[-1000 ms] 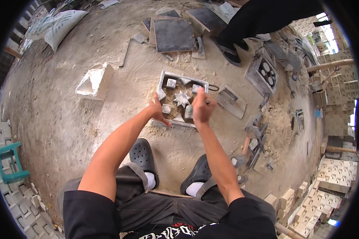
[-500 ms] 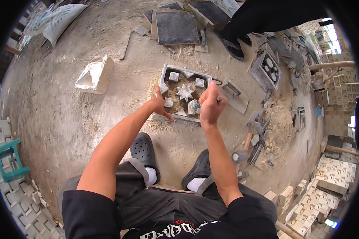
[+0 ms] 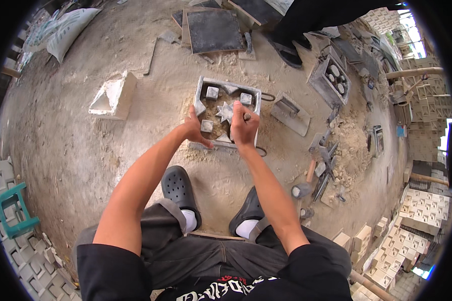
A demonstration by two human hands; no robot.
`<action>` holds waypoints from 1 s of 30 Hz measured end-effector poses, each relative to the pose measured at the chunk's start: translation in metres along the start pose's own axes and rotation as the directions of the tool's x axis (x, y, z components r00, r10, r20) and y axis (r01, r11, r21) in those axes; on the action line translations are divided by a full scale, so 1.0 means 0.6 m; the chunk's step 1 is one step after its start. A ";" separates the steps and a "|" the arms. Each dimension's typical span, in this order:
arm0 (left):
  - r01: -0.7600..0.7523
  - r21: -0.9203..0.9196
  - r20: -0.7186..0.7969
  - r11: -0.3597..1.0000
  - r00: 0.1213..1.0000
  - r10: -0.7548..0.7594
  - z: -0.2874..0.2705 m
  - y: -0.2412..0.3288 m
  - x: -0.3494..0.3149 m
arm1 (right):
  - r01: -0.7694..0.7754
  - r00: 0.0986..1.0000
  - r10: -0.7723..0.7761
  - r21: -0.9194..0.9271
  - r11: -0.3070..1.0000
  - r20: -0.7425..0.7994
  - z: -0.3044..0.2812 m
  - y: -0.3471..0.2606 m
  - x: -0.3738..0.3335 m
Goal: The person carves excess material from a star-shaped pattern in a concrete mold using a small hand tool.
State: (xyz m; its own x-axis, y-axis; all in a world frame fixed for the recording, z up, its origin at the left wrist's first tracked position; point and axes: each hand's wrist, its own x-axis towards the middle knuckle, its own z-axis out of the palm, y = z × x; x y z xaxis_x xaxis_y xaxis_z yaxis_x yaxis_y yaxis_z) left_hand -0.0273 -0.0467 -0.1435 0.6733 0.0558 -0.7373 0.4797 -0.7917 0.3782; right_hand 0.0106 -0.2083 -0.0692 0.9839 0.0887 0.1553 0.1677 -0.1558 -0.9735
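Observation:
A rectangular metal mould [image 3: 257, 100] lies on the sandy ground before my feet. Inside it are several square blocks [image 3: 212, 93] and a star-shaped piece [image 3: 224, 112], with sandy material between them. My left hand [image 3: 194, 130] rests on the mould's near-left corner, fingers spread along its rim. Closed in a fist, my right hand [image 3: 245, 125] is over the mould's right half, right beside the star. A rounded handle end [image 3: 246, 116] pokes out of this fist; the tool's working end is hidden beneath the hand.
A plastering trowel [image 3: 291, 112] lies right of the mould, and a hammer [image 3: 305, 180] and other tools lie nearer. Another mould [image 3: 331, 80] stands far right, by a sand heap [image 3: 347, 145]. A pale hollow block [image 3: 116, 95] sits left. Another person's foot [image 3: 286, 51] is beyond.
My right hand has moved left and inward over the mould, from its right edge toward the star. My left hand stays on the corner. The whole view has shifted slightly.

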 end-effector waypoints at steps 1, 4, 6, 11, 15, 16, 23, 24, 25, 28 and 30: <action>-0.014 -0.014 -0.009 1.000 1.000 0.014 -0.002 -0.008 0.004 | -0.037 0.998 0.033 0.074 0.997 0.045 0.005 0.000 0.012; -0.063 -0.040 -0.075 0.997 0.995 0.060 0.011 -0.044 0.018 | -0.102 0.985 0.064 0.243 0.965 0.160 -0.014 -0.061 0.025; -0.070 -0.053 -0.039 0.996 0.997 0.068 0.013 -0.035 0.018 | -0.092 0.981 0.024 0.350 0.932 0.194 -0.040 -0.110 0.033; -0.036 -0.066 0.052 0.997 0.998 0.040 -0.008 -0.014 0.004 | -0.062 0.953 -0.072 0.422 0.904 0.293 -0.052 -0.121 0.030; -0.110 -0.085 -0.003 0.990 0.994 0.110 -0.005 -0.018 0.010 | -0.121 0.917 -0.004 0.290 0.949 0.398 -0.040 0.016 0.008; -0.124 -0.075 -0.058 0.989 0.991 0.120 -0.003 -0.034 0.020 | -0.157 0.903 0.011 0.307 0.939 0.429 -0.032 0.004 0.019; -0.007 0.021 0.031 1.000 1.000 0.006 -0.001 -0.024 0.018 | -0.108 0.945 -0.034 0.410 0.906 0.324 -0.056 -0.116 0.020; -0.020 0.019 0.015 1.000 1.000 0.020 -0.002 -0.017 0.014 | -0.103 0.946 -0.028 0.383 0.918 0.323 -0.057 -0.092 0.017; -0.026 0.004 0.024 1.000 0.999 0.026 0.000 -0.012 0.015 | -0.055 0.940 -0.052 0.302 0.952 0.336 -0.056 -0.054 0.007; -0.016 -0.041 0.041 0.999 0.999 0.017 -0.002 -0.020 0.015 | -0.003 0.907 -0.067 0.165 0.986 0.417 -0.032 -0.003 -0.008; 0.000 -0.065 0.041 0.998 0.999 0.003 -0.006 -0.017 0.010 | 0.003 0.915 -0.090 0.216 0.976 0.392 -0.038 -0.022 -0.004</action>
State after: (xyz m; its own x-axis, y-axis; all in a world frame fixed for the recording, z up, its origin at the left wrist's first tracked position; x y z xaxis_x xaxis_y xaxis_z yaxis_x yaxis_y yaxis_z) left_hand -0.0264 -0.0359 -0.1496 0.6510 0.0283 -0.7586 0.5149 -0.7507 0.4139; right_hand 0.0077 -0.2287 -0.0529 0.8613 0.4811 0.1634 0.1533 0.0604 -0.9863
